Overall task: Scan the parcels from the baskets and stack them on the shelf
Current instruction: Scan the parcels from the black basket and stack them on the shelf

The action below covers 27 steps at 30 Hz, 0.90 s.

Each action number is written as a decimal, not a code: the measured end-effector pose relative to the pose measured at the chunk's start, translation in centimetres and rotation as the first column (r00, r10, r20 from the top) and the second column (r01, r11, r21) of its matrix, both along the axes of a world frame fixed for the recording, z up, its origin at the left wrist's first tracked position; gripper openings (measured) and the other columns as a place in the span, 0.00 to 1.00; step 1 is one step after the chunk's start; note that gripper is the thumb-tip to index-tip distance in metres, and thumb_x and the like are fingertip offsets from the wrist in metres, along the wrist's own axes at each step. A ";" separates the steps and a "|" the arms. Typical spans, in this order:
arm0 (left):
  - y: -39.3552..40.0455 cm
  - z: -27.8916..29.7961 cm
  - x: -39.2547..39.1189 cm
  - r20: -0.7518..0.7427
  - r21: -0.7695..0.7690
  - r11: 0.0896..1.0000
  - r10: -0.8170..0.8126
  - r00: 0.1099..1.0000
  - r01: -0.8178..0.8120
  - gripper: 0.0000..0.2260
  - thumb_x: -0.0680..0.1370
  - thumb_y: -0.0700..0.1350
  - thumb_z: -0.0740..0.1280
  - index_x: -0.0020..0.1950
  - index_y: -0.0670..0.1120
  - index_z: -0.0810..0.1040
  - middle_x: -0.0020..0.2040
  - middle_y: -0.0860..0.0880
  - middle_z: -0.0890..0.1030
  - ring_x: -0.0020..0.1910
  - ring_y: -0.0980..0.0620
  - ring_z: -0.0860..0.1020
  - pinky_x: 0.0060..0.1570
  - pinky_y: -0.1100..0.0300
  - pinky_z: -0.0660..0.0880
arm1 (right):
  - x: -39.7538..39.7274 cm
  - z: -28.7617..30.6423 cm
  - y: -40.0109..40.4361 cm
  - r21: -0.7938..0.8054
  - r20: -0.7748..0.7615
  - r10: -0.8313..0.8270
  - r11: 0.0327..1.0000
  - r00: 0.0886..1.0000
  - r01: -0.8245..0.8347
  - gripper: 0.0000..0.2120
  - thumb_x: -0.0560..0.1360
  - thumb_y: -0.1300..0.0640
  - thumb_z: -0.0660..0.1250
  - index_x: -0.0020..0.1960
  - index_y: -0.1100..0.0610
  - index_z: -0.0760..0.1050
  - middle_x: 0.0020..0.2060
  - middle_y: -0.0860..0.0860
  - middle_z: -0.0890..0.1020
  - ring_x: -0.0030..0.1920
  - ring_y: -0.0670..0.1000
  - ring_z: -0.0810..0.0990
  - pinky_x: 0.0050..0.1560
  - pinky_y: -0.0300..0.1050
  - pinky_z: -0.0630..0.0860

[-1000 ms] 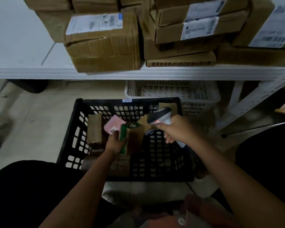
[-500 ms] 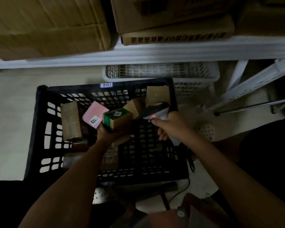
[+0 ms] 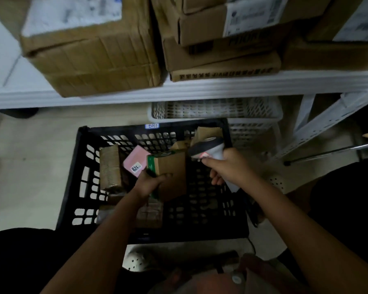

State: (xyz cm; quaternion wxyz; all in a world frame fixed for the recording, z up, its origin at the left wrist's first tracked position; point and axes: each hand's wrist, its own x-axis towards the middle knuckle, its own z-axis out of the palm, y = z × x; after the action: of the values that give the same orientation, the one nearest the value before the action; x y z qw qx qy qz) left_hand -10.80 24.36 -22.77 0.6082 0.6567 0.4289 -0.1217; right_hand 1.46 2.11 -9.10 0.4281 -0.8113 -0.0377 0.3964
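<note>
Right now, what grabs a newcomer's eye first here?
Centre frame, the left hand grips a small brown cardboard box with a green edge above the black slotted plastic crate, while the right hand aims a grey-and-white handheld scanner at it. A pink parcel with a white label lies in the crate just left. Large brown cardboard cartons crowd the white shelf above.

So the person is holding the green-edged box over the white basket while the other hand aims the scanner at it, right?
Not quite. The head view shows the left hand holding the green-edged box over the black basket, not the white one behind it. The rest holds: the right hand aims the scanner at the box.
</note>
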 end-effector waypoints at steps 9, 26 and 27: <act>-2.1 14.2 -1.2 0.267 0.202 0.978 -0.103 0.958 0.049 0.28 0.71 0.50 0.79 0.65 0.45 0.68 0.56 0.48 0.79 0.53 0.52 0.80 0.52 0.59 0.79 | -3.6 8.0 -2.0 0.194 0.331 -0.059 0.981 0.942 -0.006 0.13 0.77 0.53 0.69 0.41 0.62 0.80 0.24 0.52 0.80 0.27 0.55 0.82 0.28 0.43 0.78; 0.2 37.8 -4.7 0.540 0.841 0.273 -0.485 0.688 -0.468 0.42 0.66 0.59 0.75 0.74 0.43 0.63 0.66 0.43 0.69 0.65 0.44 0.67 0.67 0.43 0.68 | -4.6 25.1 -1.7 0.513 0.653 -0.304 0.852 0.694 -0.108 0.16 0.77 0.52 0.69 0.36 0.60 0.79 0.25 0.50 0.81 0.28 0.51 0.83 0.34 0.44 0.81; 0.8 38.3 -3.8 0.494 0.859 0.144 -0.490 0.718 -0.492 0.43 0.67 0.57 0.75 0.75 0.42 0.62 0.67 0.41 0.69 0.67 0.41 0.67 0.70 0.41 0.63 | -4.6 25.5 -1.5 0.506 0.662 -0.297 0.854 0.688 -0.119 0.15 0.78 0.52 0.69 0.36 0.60 0.78 0.24 0.50 0.81 0.27 0.50 0.83 0.32 0.41 0.80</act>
State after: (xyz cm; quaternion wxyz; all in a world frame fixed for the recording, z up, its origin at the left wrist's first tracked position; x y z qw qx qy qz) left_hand -14.63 25.13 15.55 0.1307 0.8745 0.1334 0.4476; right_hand -3.13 0.63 16.41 0.5970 -0.7572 -0.2650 -0.0008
